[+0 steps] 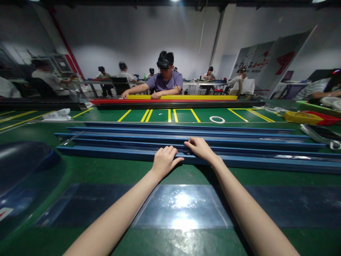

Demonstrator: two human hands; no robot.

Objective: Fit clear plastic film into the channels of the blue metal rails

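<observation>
Several long blue channels lie side by side across the green table (pixel 112 170). My left hand (pixel 164 160) rests over the nearest blue channel (pixel 119 153), its fingers curled over the far side and its thumb stretched to the right along the front wall. Just to the right, my right hand (pixel 199 146) bends over the same channel, thumb and forefinger close together at its inner side. Whether anything small is between those fingertips cannot be made out. A clear plastic sheet (pixel 183 206) lies flat beneath my forearms, shining with reflected light.
A dark rounded object (pixel 23 167) stands at the left. Beyond the channels are a white ring (pixel 217 120), a crumpled white bag (pixel 58 115), red (pixel 112 102) and yellow (pixel 197 97) strips, and a person opposite touching them. Coloured trays (pixel 303 117) sit at the right.
</observation>
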